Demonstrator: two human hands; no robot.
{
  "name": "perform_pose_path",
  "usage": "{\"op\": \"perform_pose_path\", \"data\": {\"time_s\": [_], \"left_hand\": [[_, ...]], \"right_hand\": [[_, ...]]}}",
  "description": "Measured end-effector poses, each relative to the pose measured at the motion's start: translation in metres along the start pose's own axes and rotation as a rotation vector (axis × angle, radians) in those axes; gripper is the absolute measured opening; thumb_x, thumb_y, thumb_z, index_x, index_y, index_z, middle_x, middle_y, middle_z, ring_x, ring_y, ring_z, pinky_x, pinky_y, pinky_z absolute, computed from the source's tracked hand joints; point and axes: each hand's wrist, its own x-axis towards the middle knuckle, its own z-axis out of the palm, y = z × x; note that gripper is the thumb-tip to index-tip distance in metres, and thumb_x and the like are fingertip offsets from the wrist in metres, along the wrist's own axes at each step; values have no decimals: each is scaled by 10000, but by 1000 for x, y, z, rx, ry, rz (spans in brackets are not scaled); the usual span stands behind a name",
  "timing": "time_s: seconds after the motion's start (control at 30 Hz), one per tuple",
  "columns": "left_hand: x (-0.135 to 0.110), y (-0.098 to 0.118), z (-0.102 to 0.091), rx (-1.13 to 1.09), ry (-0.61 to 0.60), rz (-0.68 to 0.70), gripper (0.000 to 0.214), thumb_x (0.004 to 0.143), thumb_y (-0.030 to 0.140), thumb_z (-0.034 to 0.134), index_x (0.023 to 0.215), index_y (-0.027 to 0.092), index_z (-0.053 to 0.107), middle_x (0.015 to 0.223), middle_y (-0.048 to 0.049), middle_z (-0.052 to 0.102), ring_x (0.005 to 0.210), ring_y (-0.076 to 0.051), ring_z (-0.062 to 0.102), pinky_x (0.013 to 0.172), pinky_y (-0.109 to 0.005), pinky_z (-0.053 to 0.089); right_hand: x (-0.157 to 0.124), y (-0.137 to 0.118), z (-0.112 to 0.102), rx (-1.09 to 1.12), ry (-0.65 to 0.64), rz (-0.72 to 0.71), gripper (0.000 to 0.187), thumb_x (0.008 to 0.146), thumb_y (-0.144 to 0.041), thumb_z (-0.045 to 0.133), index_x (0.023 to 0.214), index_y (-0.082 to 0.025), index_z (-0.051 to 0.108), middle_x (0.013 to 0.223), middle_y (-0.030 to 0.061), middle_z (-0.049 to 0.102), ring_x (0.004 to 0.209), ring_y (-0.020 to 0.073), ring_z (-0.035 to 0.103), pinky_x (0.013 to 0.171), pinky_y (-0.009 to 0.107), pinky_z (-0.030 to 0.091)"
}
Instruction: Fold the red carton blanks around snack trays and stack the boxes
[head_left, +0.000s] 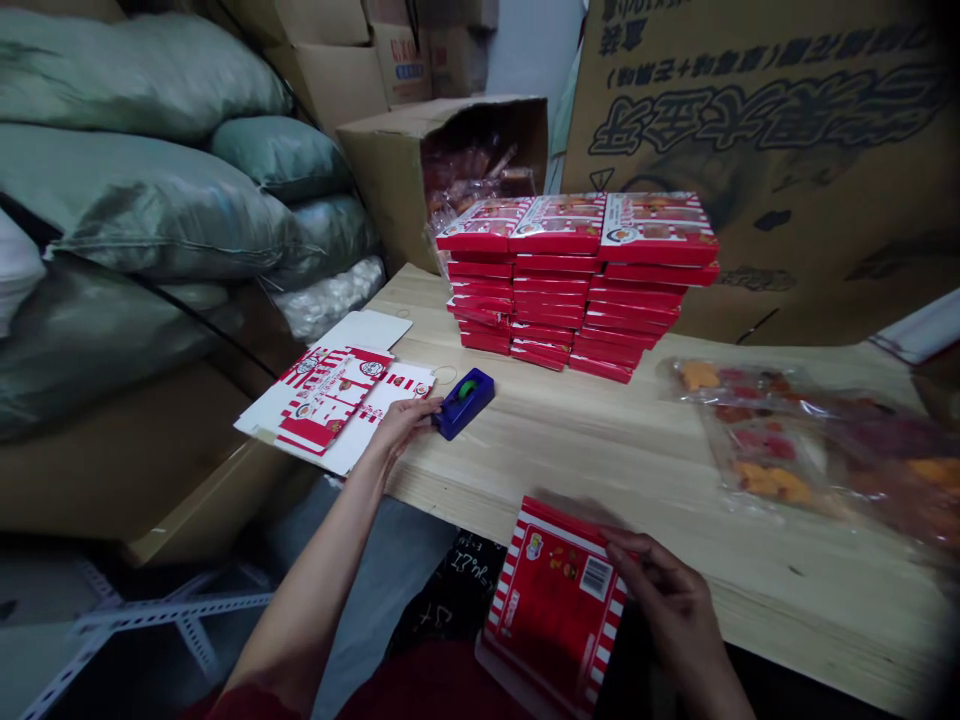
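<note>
My right hand (pixel 667 590) grips the upper right edge of a red and white striped box (pixel 551 600), tilted in front of my lap with its barcode side up. My left hand (pixel 405 422) reaches to the front end of a blue tape dispenser (pixel 469 405) with a green roll core. Its fingers are pinched together at the dispenser's cutting end; any strip of tape between them is too small to make out. Just left of that hand, flat printed box blanks (pixel 330 400) lie on the table edge.
Stacked red boxes (pixel 570 300) stand at the back of the wooden table (pixel 600 440). Clear bags of orange and red pieces (pixel 772 440) lie on the right. Behind are an open carton (pixel 390 160) and a large carton (pixel 765 240). Full sacks (pixel 165 210) pile up at left.
</note>
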Motion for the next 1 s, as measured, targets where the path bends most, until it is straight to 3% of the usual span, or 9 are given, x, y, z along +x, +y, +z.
{"op": "perform_pose_path", "data": {"time_s": [0.13, 0.2, 0.33, 0.43, 0.53, 0.67, 0.73, 0.87, 1.0], "left_hand": [[-10, -27, -1, 10, 76, 68, 426, 577, 525, 845, 681, 130, 723, 1180, -191, 755, 1009, -301, 720, 898, -440, 580], [-14, -38, 1, 72, 142, 109, 370, 622, 496, 812, 654, 143, 706, 1170, -165, 757, 1017, -294, 710, 923, -430, 565], [-30, -42, 7, 235, 263, 197, 222, 710, 398, 764, 694, 178, 738, 1113, -113, 770, 1081, -299, 674, 981, -419, 526], [-56, -25, 21, 294, 279, 270, 225, 800, 405, 726, 837, 194, 794, 1050, -96, 769, 1012, -272, 680, 907, -379, 549], [-94, 9, 50, 256, 228, 349, 258, 878, 420, 704, 974, 213, 823, 878, -52, 753, 777, -204, 668, 780, -335, 559], [-143, 58, 101, -52, -39, 306, 227, 869, 368, 765, 1038, 234, 836, 790, -25, 733, 667, -157, 656, 697, -308, 564], [-154, 72, 122, -232, -158, 233, 420, 834, 345, 813, 1241, 250, 767, 784, -8, 726, 617, -131, 644, 643, -285, 560], [-151, 75, 141, -443, -264, 124, 907, 779, 306, 875, 1570, 208, 443, 736, 17, 710, 585, -110, 626, 609, -246, 540], [-142, 64, 144, -424, -239, 93, 1053, 770, 328, 885, 1622, 166, 288, 697, 11, 721, 573, -123, 640, 608, -242, 531]], "right_hand": [[9, -7, -5, 56, 88, 50, 407, 701, -492, 903, 988, -218, 814, 894, 72, 830, 692, 207, 748, 593, 252, 598], [14, -20, -3, 96, 184, 4, 406, 719, -482, 896, 1011, -214, 805, 884, 63, 826, 659, 175, 725, 591, 235, 589], [18, -59, 13, 100, 403, -307, 265, 799, -378, 859, 1004, -220, 799, 1060, 71, 805, 945, 215, 746, 869, 322, 605], [19, -80, 31, -11, 445, -643, 130, 838, -248, 822, 963, -226, 794, 1091, 76, 790, 1050, 253, 734, 982, 429, 575], [22, -83, 46, -143, 327, -859, 137, 893, -169, 746, 1000, -245, 785, 1136, 82, 781, 1067, 269, 738, 948, 480, 595], [24, -75, 54, -309, 201, -991, 292, 926, -103, 683, 1135, -291, 762, 1230, 71, 764, 1115, 265, 735, 940, 478, 615], [21, -73, 56, -340, 172, -1038, 361, 928, -79, 673, 1196, -310, 743, 1264, 68, 753, 1136, 264, 732, 936, 470, 624], [11, -73, 58, -387, 133, -1066, 417, 946, -50, 643, 1254, -320, 719, 1303, 74, 737, 1165, 253, 725, 938, 444, 633], [8, -73, 58, -400, 142, -1081, 420, 948, -32, 629, 1250, -311, 717, 1314, 82, 733, 1161, 250, 728, 921, 439, 644]]}}
